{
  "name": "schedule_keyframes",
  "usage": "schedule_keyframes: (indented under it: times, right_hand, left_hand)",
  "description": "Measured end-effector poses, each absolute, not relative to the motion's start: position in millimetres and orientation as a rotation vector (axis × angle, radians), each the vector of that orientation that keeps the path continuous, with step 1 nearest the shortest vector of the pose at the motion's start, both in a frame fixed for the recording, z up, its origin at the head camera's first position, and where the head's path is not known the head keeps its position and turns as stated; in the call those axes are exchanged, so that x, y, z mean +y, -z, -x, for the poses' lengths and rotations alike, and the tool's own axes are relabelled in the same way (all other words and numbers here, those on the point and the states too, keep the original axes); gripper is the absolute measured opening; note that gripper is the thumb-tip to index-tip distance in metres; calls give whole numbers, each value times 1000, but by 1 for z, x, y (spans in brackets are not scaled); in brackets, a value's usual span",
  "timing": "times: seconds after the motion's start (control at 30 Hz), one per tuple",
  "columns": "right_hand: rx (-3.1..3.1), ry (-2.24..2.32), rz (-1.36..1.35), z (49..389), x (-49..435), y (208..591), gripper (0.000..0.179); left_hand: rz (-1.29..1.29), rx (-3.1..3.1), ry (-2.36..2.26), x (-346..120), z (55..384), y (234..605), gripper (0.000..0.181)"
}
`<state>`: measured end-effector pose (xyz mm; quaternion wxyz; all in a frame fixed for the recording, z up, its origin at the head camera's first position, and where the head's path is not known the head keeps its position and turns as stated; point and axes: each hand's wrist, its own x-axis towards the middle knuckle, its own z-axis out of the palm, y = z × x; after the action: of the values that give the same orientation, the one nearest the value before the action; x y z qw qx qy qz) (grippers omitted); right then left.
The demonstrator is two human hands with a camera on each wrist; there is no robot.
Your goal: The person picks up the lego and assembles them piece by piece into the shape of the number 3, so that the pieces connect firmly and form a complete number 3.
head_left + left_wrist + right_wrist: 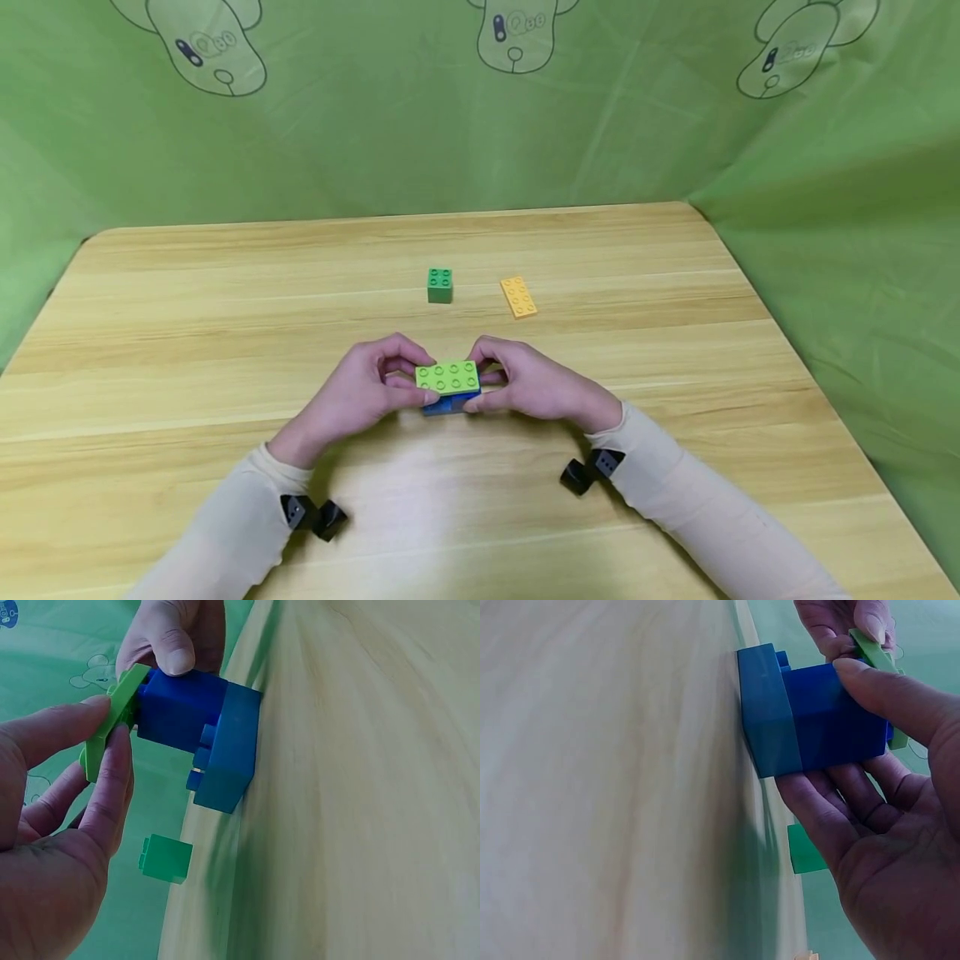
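My left hand [363,387] pinches a thin lime-green building plate [447,377] between thumb and fingers. Below it, my right hand [543,387] grips a dark blue brick [176,709], thumb on one side and fingers on the other. That brick sits on one end of a longer, lighter blue brick [234,750], leaving several studs bare at the other end. In the left wrist view the plate is tilted over the dark blue brick, close against its top at one end. Whether its studs are engaged there I cannot tell.
Beyond the hands, a green brick [439,287] stands on the wooden table [225,350]. To its right lies a flat yellow-orange plate [519,297]. A green curtain [390,142] hangs behind the table and along its sides.
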<state>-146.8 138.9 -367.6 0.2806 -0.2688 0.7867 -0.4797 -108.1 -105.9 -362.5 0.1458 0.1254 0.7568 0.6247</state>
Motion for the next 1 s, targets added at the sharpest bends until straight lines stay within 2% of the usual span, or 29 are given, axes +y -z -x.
schedule_keyframes:
  times: [0.63, 1.0]
  right_hand:
    - [2157, 1237, 789, 147, 140, 365, 36]
    - [2178, 1191, 922, 144, 147, 361, 51]
  left_hand:
    - [-419, 2226, -1748, -101, 110, 361, 29]
    - [-414, 2214, -1743, -101, 110, 360, 28]
